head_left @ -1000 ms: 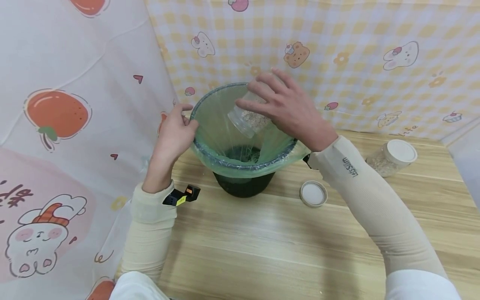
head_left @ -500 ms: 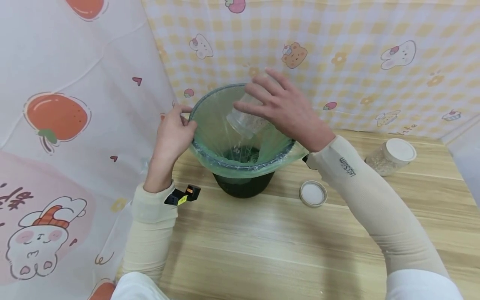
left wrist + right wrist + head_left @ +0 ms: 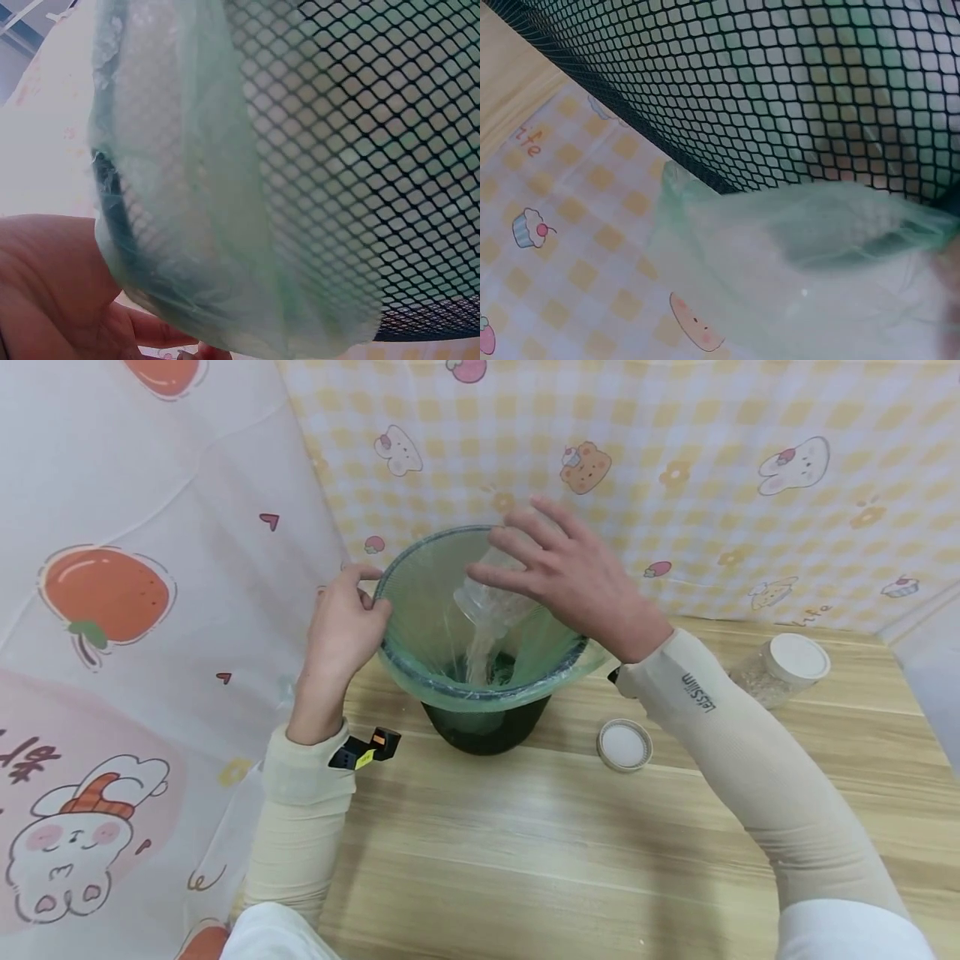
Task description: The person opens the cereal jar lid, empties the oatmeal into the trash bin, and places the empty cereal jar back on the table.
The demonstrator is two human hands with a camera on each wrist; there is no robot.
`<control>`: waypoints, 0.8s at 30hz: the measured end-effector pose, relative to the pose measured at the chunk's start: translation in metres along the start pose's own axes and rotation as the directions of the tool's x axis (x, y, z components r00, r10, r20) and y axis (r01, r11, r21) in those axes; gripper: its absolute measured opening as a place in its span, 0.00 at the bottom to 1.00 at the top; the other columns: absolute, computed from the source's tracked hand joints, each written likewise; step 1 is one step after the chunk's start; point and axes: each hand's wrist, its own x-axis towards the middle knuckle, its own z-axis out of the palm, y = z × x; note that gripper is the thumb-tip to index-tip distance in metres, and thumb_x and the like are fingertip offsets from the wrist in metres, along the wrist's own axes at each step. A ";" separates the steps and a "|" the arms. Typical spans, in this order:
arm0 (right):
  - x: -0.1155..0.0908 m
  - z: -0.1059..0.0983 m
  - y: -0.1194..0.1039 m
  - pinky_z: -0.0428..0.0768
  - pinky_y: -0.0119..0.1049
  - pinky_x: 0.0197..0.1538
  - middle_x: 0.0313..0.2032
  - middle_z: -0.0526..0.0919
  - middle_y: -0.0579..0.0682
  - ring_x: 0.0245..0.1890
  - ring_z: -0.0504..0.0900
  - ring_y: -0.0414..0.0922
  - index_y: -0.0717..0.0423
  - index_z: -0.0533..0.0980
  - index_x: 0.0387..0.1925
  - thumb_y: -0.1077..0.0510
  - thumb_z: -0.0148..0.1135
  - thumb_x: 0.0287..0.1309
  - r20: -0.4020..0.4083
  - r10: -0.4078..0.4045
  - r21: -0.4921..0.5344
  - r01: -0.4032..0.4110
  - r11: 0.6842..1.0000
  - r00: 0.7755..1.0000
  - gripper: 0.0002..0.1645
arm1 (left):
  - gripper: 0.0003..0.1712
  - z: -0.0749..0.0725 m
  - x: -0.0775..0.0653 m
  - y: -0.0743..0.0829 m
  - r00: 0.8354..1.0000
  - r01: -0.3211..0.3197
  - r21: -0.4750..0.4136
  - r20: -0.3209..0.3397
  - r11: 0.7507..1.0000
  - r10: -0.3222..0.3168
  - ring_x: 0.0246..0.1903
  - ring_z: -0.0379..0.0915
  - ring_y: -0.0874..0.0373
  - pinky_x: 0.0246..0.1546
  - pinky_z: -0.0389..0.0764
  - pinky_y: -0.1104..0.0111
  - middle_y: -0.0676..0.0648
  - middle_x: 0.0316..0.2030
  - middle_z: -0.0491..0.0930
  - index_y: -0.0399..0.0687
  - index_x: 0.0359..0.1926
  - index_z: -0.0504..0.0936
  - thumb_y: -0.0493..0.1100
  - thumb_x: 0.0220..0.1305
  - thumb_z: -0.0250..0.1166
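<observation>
A dark mesh wastebasket (image 3: 483, 731) stands on the table, lined with a thin green bin bag (image 3: 423, 681) folded over its rim. At the rim's left side my left hand (image 3: 347, 631) grips the edge, thumb inside and fingers outside. My right hand (image 3: 573, 581) holds a clear jar (image 3: 472, 602) tipped mouth-down inside the basket. Pale, oat-like flakes (image 3: 480, 656) stream from the jar's mouth toward the dark bottom. Fingers cover much of the jar. The left wrist view shows the mesh (image 3: 427, 135) under the bag; the right wrist view shows loose bag plastic (image 3: 780, 262).
A white-rimmed lid (image 3: 625, 745) lies on the wooden table (image 3: 510, 852) right of the basket. Farther right, partly behind my right forearm, is a second jar (image 3: 783, 668) of pale flakes with a white lid. Patterned cloth (image 3: 675, 485) hangs close behind and at the left.
A thicker stream of flakes now falls from the tipped jar, where less was falling before. My hands stay almost in place; the view shifts slightly.
</observation>
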 end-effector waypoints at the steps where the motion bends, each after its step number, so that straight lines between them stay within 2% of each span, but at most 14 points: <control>1: 0.000 0.000 0.000 0.46 0.48 0.70 0.61 0.69 0.55 0.63 0.61 0.56 0.37 0.65 0.66 0.75 0.66 0.44 0.001 0.001 0.001 -0.001 1.000 1.000 0.50 | 0.24 0.000 0.000 0.000 1.000 0.001 -0.004 -0.003 1.000 -0.001 0.22 0.62 0.52 0.25 0.63 0.62 0.46 0.23 0.66 0.39 0.62 0.71 0.36 0.65 0.50; 7: 0.001 -0.003 -0.001 0.44 0.47 0.70 0.62 0.69 0.56 0.64 0.61 0.56 0.36 0.65 0.66 0.74 0.69 0.44 0.019 0.008 -0.001 -0.008 1.000 1.000 0.51 | 0.25 0.000 0.001 -0.003 1.000 0.005 -0.021 -0.002 1.000 -0.005 0.32 0.64 0.49 0.30 0.64 0.61 0.44 0.28 0.69 0.39 0.62 0.72 0.37 0.64 0.49; 14: 0.002 -0.005 -0.002 0.43 0.47 0.70 0.63 0.68 0.55 0.65 0.60 0.56 0.36 0.65 0.66 0.73 0.69 0.45 0.037 0.005 0.011 -0.006 1.000 0.999 0.49 | 0.23 -0.001 0.001 -0.002 1.000 0.008 -0.017 0.014 1.000 -0.008 0.25 0.67 0.52 0.25 0.67 0.62 0.43 0.29 0.72 0.39 0.61 0.71 0.36 0.65 0.49; 20: 0.001 -0.003 -0.003 0.46 0.49 0.69 0.62 0.69 0.56 0.63 0.60 0.56 0.37 0.66 0.66 0.74 0.69 0.43 0.025 -0.004 0.023 0.003 1.000 1.000 0.50 | 0.23 0.001 0.000 -0.004 1.000 -0.006 0.004 0.013 1.000 0.006 0.23 0.66 0.53 0.26 0.67 0.62 0.43 0.28 0.72 0.38 0.62 0.71 0.38 0.67 0.52; 24: 0.001 -0.001 -0.006 0.48 0.50 0.69 0.61 0.68 0.56 0.63 0.60 0.56 0.37 0.66 0.65 0.75 0.68 0.43 0.012 -0.005 0.024 0.005 1.000 1.000 0.49 | 0.23 0.006 0.001 -0.010 1.000 -0.012 -0.020 0.016 1.000 0.013 0.23 0.64 0.53 0.25 0.67 0.63 0.44 0.26 0.70 0.36 0.61 0.70 0.37 0.67 0.52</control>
